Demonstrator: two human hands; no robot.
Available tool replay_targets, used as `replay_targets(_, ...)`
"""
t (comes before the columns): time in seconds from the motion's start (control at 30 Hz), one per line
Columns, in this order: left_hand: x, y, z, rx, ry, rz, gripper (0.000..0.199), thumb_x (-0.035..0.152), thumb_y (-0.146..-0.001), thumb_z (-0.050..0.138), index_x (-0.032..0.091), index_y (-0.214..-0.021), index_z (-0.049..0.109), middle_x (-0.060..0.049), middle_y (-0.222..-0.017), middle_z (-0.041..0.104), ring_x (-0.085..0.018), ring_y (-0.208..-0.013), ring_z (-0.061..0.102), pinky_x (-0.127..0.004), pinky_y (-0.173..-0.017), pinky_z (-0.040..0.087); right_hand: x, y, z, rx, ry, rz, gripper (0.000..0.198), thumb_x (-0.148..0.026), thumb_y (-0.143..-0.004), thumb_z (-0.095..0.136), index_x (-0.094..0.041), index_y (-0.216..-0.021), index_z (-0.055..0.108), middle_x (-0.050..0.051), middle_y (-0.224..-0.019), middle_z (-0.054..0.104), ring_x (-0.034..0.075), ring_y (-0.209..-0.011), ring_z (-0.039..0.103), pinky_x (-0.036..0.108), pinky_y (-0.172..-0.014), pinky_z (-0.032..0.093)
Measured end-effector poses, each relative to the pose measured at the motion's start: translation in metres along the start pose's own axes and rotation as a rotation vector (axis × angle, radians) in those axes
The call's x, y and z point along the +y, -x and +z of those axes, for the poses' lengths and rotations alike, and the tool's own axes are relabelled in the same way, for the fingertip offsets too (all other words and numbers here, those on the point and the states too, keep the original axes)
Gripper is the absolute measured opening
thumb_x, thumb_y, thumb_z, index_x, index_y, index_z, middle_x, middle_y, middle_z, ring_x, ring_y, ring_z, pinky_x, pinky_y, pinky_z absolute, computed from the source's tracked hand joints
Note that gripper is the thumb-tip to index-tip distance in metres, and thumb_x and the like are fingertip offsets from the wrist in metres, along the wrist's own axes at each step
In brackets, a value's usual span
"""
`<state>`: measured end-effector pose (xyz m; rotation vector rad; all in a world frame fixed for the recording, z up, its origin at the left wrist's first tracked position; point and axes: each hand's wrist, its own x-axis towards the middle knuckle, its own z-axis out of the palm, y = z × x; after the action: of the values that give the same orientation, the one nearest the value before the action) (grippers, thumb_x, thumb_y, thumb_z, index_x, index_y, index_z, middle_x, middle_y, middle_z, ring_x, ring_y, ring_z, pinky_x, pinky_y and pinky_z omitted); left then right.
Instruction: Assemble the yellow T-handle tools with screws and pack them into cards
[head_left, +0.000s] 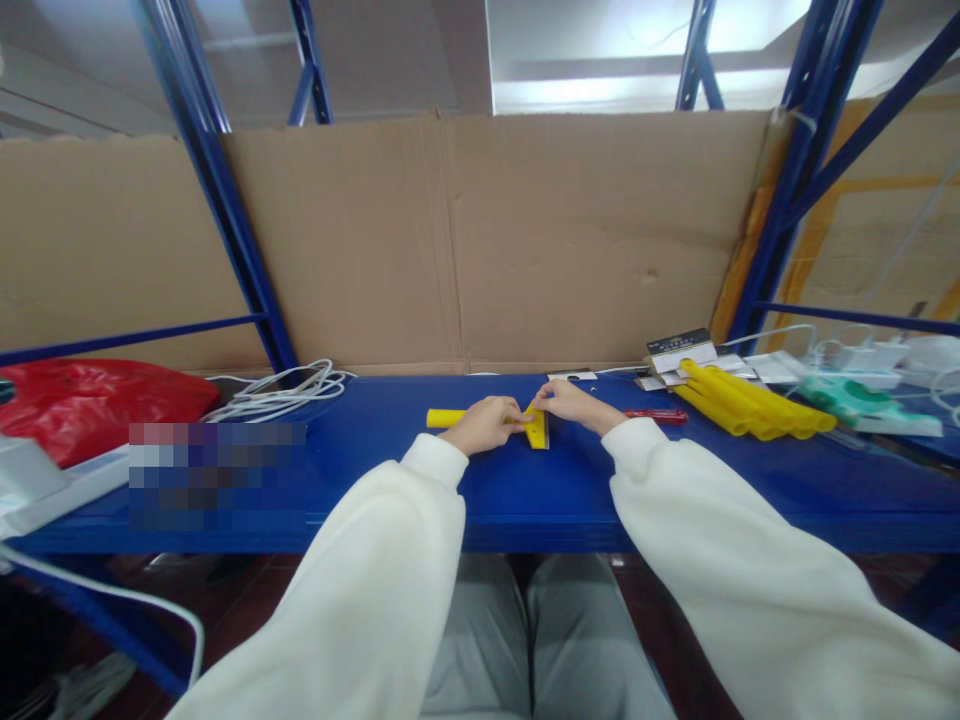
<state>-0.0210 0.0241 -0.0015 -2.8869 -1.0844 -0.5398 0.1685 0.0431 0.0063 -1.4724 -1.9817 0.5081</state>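
Note:
A yellow scraper (537,432) with a round tube handle (444,418) lies across the blue tabletop in front of me. Its wide head points right, with a thin pale edge. My left hand (486,424) is closed around it where the handle meets the head and covers that part. At the top of the head, the fingertips of my right hand (574,402) are pinched together; whatever is between them is too small to make out. Just right of that hand lies a red screwdriver (658,415), partly behind my wrist.
Several yellow tubes (750,402) lie at the right by black and white packaging cards (681,350). A green and white packet (855,400) is beyond them. At the left are a coiled white cable (289,392) and a red plastic bag (105,405). Cardboard (450,240) walls the back.

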Motion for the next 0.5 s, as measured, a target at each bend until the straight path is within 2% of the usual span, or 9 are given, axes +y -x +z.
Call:
replay_targets(0.1, 0.001, 0.001, -0.001, -0.002, -0.007, 0.005, 0.029, 0.022, -0.090, 0.061, 0.023, -0.115, 0.075, -0.006, -0.104, 0.072, -0.017, -0.090, 0.067, -0.025, -0.082, 0.050, 0.001, 0.002, -0.001, -0.013, -0.033, -0.008, 0.013, -0.008, -0.078, 0.062, -0.014, -0.069, 0.069, 0.007, -0.082, 0.074, 0.016, -0.078, 0.066, 0.026, -0.077, 0.050)
replay_targets(0.37, 0.009, 0.002, -0.005, -0.022, -0.020, -0.001, 0.028, 0.019, -0.090, 0.061, 0.021, -0.114, 0.075, -0.007, -0.108, 0.071, -0.020, -0.095, 0.068, -0.027, -0.084, 0.049, -0.002, 0.007, -0.011, -0.023, 0.108, -0.187, 0.016, -0.004, -0.076, 0.062, -0.016, -0.068, 0.065, 0.004, -0.083, 0.072, 0.017, -0.084, 0.065, 0.028, -0.084, 0.049)
replay_targets(0.5, 0.012, 0.002, -0.006, -0.032, -0.038, -0.004, 0.028, 0.017, -0.090, 0.061, 0.021, -0.113, 0.075, -0.008, -0.110, 0.071, -0.021, -0.097, 0.068, -0.028, -0.085, 0.049, -0.003, 0.008, -0.016, -0.074, 0.109, -0.171, 0.014, -0.005, -0.076, 0.062, -0.017, -0.069, 0.064, 0.003, -0.085, 0.071, 0.016, -0.083, 0.065, 0.029, -0.084, 0.050)
